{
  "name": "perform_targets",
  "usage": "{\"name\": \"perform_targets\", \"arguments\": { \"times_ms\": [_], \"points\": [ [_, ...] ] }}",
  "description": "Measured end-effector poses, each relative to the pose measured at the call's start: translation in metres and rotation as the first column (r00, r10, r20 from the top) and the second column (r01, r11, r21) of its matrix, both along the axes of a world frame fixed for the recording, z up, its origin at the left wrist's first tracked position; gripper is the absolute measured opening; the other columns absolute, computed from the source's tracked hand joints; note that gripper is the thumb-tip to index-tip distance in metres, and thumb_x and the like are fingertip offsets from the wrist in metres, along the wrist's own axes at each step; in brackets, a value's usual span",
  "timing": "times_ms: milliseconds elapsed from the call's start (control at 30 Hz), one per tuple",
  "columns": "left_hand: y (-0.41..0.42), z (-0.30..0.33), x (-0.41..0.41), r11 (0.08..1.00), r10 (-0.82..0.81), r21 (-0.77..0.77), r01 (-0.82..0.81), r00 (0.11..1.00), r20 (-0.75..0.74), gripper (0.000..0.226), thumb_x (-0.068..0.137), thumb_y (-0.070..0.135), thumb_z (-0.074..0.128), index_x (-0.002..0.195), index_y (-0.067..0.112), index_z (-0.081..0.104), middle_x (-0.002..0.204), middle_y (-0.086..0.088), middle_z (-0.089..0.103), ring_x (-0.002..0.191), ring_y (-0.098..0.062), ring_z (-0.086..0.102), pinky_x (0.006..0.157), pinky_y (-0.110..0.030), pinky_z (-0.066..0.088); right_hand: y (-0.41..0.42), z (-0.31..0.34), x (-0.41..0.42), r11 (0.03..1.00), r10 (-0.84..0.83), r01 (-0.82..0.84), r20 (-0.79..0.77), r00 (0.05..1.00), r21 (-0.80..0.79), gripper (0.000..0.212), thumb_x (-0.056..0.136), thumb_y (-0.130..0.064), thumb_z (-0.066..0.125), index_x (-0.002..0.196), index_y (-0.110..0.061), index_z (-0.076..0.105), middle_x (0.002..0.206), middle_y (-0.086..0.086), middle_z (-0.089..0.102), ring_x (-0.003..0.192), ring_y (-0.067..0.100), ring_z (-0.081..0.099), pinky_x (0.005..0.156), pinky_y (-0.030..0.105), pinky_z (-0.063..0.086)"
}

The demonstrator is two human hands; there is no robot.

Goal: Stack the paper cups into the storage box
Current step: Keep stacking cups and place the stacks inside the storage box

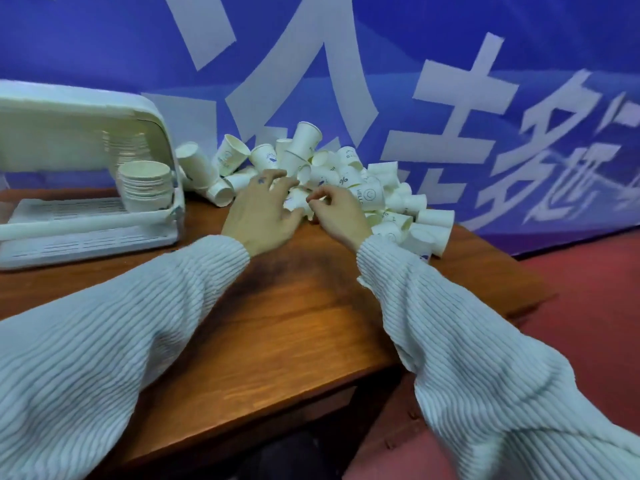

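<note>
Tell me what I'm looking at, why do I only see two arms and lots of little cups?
The camera sits on a person's head and looks down, so you see only their arms in white ribbed sleeves. On the wooden table lies a heap of paper cups. The left hand reaches into the heap with spread fingers. The right hand pinches the rim of a small cup. At the left stands a white storage box with a stack of cups already inside.

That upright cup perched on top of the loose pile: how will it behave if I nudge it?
The top cup probably tips easily: it leans on jumbled cups. Likely light thin paper, so a hard squeeze may crush it. Fallen, it may roll in a curve, being tapered.
</note>
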State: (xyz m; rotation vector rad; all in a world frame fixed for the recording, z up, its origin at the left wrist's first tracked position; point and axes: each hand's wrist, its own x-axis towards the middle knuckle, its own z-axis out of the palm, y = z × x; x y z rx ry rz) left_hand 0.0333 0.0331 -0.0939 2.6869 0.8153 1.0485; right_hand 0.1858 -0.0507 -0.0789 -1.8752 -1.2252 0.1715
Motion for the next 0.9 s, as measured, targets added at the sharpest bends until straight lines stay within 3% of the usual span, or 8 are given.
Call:
{"name": "perform_targets", "arguments": {
  "times_ms": [100, 200, 300, 400, 533, 700, 800, 900],
  "points": [
    [-0.041, -0.007, 0.048, 0.992, -0.121, -0.033, 0.119, 0.988, -0.099, 0.061, 0.089, 0.054, 0.049, 0.138, 0.019, 0.056, 0.148, -0.006, 0.049, 0.131, -0.03, 0.049, 0.105, -0.048, 0.044, -0.052, 0.004, 0.043, 0.982, -0.182, 0.189, 0.187, 0.965, -0.017, 0.018, 0.091, -0.027, 0.055, 0.099, -0.028, 0.071, 0.093, -0.006, 0.071, 0.088, 0.017, 0.066, 0.08, 0.038, 0.054],
    [-0.065, -0.015, 0.088, 0.984, -0.172, -0.084, 0.159, 0.969, -0.178, 0.059, 0.093, 0.047, 0.055, 0.142, 0.016, 0.053, 0.144, -0.008, 0.05, 0.128, -0.029, 0.051, 0.098, -0.043, 0.044, -0.097, 0.005, 0.084, 0.942, -0.314, 0.335, 0.373, 0.873, 0.008, 0.027, 0.092, -0.033, 0.053, 0.113, -0.029, 0.071, 0.116, -0.006, 0.068, 0.106, 0.018, 0.062, 0.088, 0.042, 0.054],
    [-0.069, -0.028, 0.117, 0.972, -0.166, -0.199, 0.121, 0.96, -0.225, 0.064, 0.095, 0.044, 0.06, 0.148, 0.013, 0.044, 0.147, -0.009, 0.048, 0.132, -0.03, 0.048, 0.101, -0.045, 0.046, -0.124, 0.002, 0.113, 0.938, -0.191, 0.309, 0.506, 0.841, -0.159, 0.048, 0.091, -0.035, 0.055, 0.138, -0.033, 0.061, 0.147, -0.003, 0.054, 0.136, 0.021, 0.047, 0.107, 0.046, 0.047],
    [-0.063, -0.04, 0.134, 0.951, -0.15, -0.301, 0.073, 0.959, -0.24, 0.077, 0.092, 0.048, 0.064, 0.155, 0.017, 0.033, 0.153, -0.01, 0.041, 0.137, -0.031, 0.045, 0.107, -0.05, 0.045, -0.136, -0.005, 0.129, 0.88, 0.0, 0.272, 0.571, 0.821, -0.39, 0.061, 0.093, -0.03, 0.058, 0.153, -0.034, 0.046, 0.163, -0.001, 0.037, 0.149, 0.023, 0.032, 0.12, 0.046, 0.035],
    [-0.057, -0.048, 0.148, 0.94, -0.149, -0.337, 0.053, 0.953, -0.265, 0.08, 0.092, 0.05, 0.065, 0.157, 0.024, 0.028, 0.152, -0.009, 0.041, 0.135, -0.032, 0.047, 0.105, -0.049, 0.046, -0.136, -0.012, 0.138, 0.836, -0.008, 0.248, 0.442, 0.897, -0.489, 0.072, 0.087, -0.017, 0.064, 0.152, -0.036, 0.041, 0.159, 0.0, 0.037, 0.13, 0.027, 0.054, 0.105, 0.046, 0.051],
    [-0.057, -0.049, 0.16, 0.96, -0.126, -0.278, 0.039, 0.946, -0.3, 0.074, 0.089, 0.065, 0.06, 0.151, 0.032, 0.037, 0.137, -0.009, 0.05, 0.124, -0.032, 0.054, 0.095, -0.049, 0.051, -0.136, -0.006, 0.139, 0.853, -0.008, 0.233, 0.435, 0.901, -0.467, 0.055, 0.081, -0.017, 0.071, 0.127, -0.037, 0.049, 0.136, -0.001, 0.049, 0.094, 0.017, 0.062, 0.083, 0.039, 0.057],
    [-0.064, -0.044, 0.159, 0.946, -0.168, -0.315, 0.074, 0.944, -0.283, 0.066, 0.087, 0.062, 0.066, 0.137, 0.025, 0.041, 0.114, -0.002, 0.058, 0.102, -0.025, 0.061, 0.084, -0.043, 0.054, -0.137, 0.001, 0.137, 0.832, 0.029, 0.207, 0.414, 0.91, -0.515, 0.058, 0.078, -0.02, 0.077, 0.124, -0.037, 0.047, 0.125, -0.002, 0.051, 0.092, 0.016, 0.059, 0.079, 0.037, 0.055],
    [-0.068, -0.035, 0.149, 0.95, -0.187, -0.298, 0.089, 0.93, -0.317, 0.059, 0.085, 0.044, 0.071, 0.13, 0.022, 0.04, 0.102, 0.002, 0.061, 0.087, -0.021, 0.059, 0.07, -0.036, 0.048, -0.138, 0.02, 0.133, 0.739, 0.125, 0.137, 0.334, 0.934, -0.659, 0.083, 0.078, -0.018, 0.082, 0.146, -0.042, 0.04, 0.126, -0.007, 0.046, 0.107, 0.018, 0.055, 0.085, 0.033, 0.05]
  ]
}}
